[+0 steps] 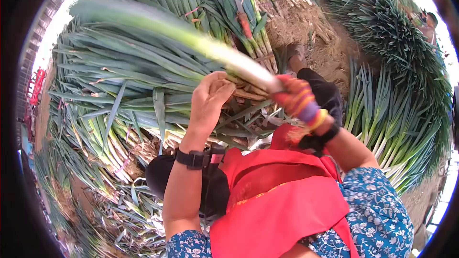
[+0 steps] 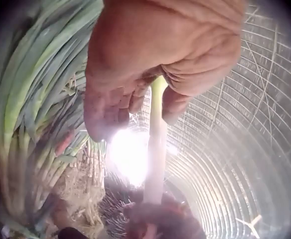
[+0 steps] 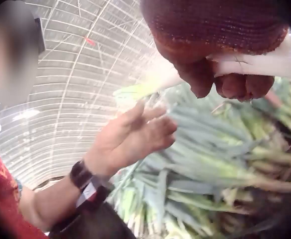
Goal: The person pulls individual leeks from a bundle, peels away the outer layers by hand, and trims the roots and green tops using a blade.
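Note:
One leek, blurred in the head view, slants up to the left, its white end in the grip of my right hand, which wears a striped glove. Bare fingertips of the right hand curl round the white stalk in the right wrist view. My bare left hand is just below the leek, fingers loosely bent. The left wrist view shows the stalk between the thumb and fingers of the left hand; contact is unclear there. No object shows in the left palm.
A large pile of leeks lies in front and to the left, with tied bundles behind it. More leeks stand at the right beside bare ground. Another person is at the far right. A red apron covers the lap.

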A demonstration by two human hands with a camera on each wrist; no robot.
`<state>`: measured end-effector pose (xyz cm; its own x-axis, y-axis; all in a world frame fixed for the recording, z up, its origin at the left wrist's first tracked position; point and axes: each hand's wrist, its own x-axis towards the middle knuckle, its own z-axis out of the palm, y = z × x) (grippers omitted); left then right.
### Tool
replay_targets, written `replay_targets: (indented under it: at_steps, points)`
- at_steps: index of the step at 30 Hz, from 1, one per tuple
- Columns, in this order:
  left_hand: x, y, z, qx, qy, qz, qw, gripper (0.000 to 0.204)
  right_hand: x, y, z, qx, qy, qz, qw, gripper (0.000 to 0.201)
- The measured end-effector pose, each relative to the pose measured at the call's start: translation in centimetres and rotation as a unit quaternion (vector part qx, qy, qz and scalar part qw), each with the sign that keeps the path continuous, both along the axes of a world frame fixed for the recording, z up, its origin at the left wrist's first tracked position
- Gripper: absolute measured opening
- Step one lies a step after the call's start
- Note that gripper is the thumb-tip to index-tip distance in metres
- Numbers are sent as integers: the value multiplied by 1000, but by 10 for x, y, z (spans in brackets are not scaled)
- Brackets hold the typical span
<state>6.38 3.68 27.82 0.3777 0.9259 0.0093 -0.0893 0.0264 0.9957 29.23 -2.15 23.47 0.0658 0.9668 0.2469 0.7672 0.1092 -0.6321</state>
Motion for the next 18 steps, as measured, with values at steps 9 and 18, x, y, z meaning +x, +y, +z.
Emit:
replay_targets:
  at_steps: [9, 18]
  points:
    - [-32, 47, -37, -180, -103, 184, 961, 9, 281, -238, -91, -112, -230, -491, 833, 39]
    - [-37, 54, -71, -232, -75, 260, 934, 5, 146, -45, -102, 41, -340, -177, 923, 31]
